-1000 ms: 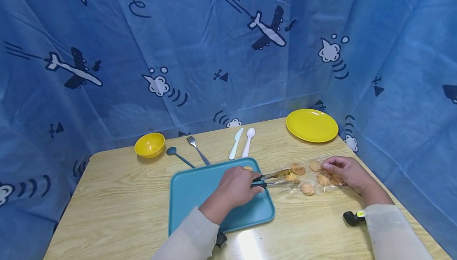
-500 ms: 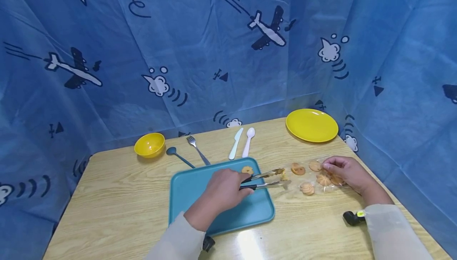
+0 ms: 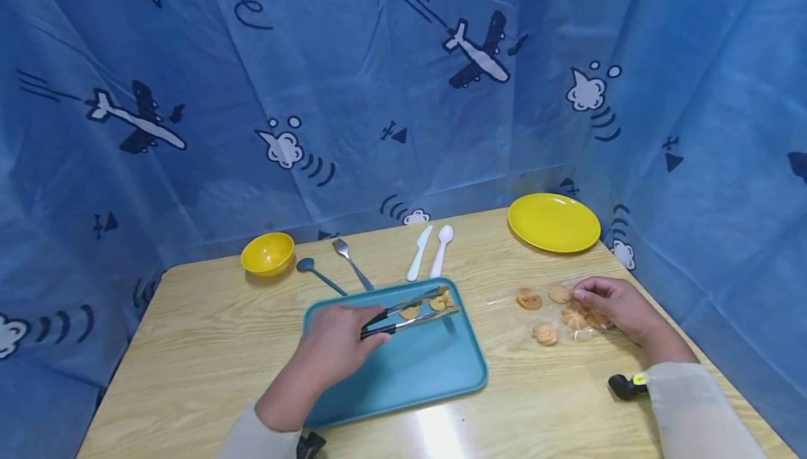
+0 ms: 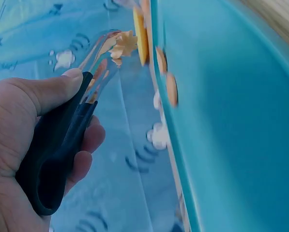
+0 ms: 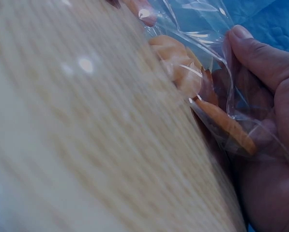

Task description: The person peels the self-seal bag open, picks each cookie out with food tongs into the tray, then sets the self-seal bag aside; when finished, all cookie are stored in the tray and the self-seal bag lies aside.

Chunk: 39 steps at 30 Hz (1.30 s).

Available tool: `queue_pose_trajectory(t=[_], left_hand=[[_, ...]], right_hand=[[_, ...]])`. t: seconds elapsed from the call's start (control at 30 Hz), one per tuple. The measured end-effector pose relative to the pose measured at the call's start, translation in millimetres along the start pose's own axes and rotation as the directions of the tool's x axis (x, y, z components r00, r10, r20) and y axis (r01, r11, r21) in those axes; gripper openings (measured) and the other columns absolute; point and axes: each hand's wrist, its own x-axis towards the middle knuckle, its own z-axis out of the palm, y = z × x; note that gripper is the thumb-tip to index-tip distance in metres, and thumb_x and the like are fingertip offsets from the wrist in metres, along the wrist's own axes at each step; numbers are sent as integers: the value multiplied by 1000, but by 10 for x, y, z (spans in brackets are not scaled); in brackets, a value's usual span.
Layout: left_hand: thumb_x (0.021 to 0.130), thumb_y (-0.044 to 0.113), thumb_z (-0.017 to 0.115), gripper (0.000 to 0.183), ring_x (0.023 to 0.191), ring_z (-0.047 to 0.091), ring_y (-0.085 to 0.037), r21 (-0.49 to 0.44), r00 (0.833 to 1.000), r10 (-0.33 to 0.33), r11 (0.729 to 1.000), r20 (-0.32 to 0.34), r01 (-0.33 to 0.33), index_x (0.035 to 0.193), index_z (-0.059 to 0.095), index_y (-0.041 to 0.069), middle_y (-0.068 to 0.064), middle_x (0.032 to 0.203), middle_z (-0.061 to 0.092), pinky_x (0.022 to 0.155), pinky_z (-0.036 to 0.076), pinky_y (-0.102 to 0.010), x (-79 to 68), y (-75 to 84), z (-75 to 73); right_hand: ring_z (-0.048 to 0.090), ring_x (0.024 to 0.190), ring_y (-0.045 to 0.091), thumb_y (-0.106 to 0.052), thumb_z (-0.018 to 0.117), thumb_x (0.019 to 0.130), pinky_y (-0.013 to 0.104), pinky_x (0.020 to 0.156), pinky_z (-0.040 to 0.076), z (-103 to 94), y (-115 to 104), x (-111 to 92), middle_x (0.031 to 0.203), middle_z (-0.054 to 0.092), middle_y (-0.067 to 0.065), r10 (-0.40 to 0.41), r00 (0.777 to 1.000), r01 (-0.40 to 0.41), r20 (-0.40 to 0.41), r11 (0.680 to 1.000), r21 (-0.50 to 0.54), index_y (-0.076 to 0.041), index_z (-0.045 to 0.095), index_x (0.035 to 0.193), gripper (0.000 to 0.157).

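My left hand (image 3: 337, 347) grips a pair of tongs (image 3: 381, 331) with black handles and metal arms. Between their tips sits a ridged cookie (image 4: 122, 46), held above the blue-green tray (image 3: 422, 375). Below it, a round cookie (image 3: 410, 312) and another one lie on the tray, partly hidden by the tongs. My right hand (image 3: 621, 308) pinches the edge of a clear plastic bag (image 5: 202, 36) between thumb and fingers. Inside or at the bag are several cookies, among them a swirled cookie (image 3: 545, 333) and a pretzel-shaped cookie (image 3: 528, 298).
Behind the tray lie a dark spoon (image 3: 321, 277), a fork (image 3: 353, 263), a pale green knife (image 3: 419, 254) and a pale pink spoon (image 3: 441, 250). A yellow bowl (image 3: 267, 256) stands back left, a yellow plate (image 3: 555, 223) back right. A blue curtain (image 3: 353, 94) surrounds the table.
The left hand has drawn the tongs leftward from the bag to over the tray, bringing a cookie along. My right hand stays at the bag.
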Motion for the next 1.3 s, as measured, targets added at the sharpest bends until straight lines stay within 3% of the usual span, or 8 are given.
queue_pose_trajectory(t=[0.23, 0.47, 0.6, 0.83, 1.07, 1.3], left_hand=[[87, 50, 78, 49, 57, 49, -4, 58, 991, -135, 989, -15, 135, 127, 74, 23, 9, 75, 72, 52, 35, -26, -341, -390, -177], [84, 47, 82, 50, 60, 56, -7, 109, 984, -179, 978, -11, 179, 126, 75, 21, 2, 85, 78, 52, 38, -28, -544, -653, -290], [84, 46, 82, 48, 60, 56, -7, 126, 985, -170, 978, 15, 166, 125, 76, 20, 3, 85, 77, 53, 40, -28, -542, -710, -260], [87, 47, 79, 50, 55, 45, -11, 138, 974, -203, 972, 97, 189, 128, 74, 19, 9, 62, 59, 51, 33, -29, -452, -682, -175], [88, 48, 78, 50, 58, 47, -12, 127, 968, -223, 970, 112, 209, 129, 73, 18, 4, 70, 66, 52, 34, -30, -354, -666, -115], [88, 47, 78, 51, 61, 48, -13, 120, 961, -244, 966, 130, 229, 130, 73, 18, 3, 76, 69, 54, 35, -30, -362, -723, -55]], right_hand=[[59, 89, 3, -28, 65, 102, 20, 78, 49, -27, -8, -2, 101, 70, -10, -2, 1000, 1, -12, 999, -34, 1, 70, 116, 32], [59, 89, 2, -26, 65, 102, 19, 77, 49, -56, -4, 10, 100, 69, -13, -8, 1000, 7, -14, 999, -37, 1, 70, 116, 31], [58, 89, 2, -26, 65, 102, 19, 77, 49, -55, 23, 13, 100, 68, -14, -4, 1000, 3, -20, 999, -38, 1, 70, 116, 31], [59, 90, 3, -28, 65, 102, 20, 78, 49, -18, 48, 10, 101, 69, -11, 22, 1000, -22, 0, 1000, -14, 2, 70, 117, 34], [59, 92, 2, -30, 65, 102, 18, 80, 49, -1, 8, -2, 101, 69, -13, 23, 1000, -23, -6, 1000, -20, 2, 69, 117, 36], [60, 91, 2, -30, 65, 102, 19, 80, 49, 7, -9, -9, 102, 70, -11, 17, 1000, -17, -6, 1000, -11, 3, 69, 117, 36]])
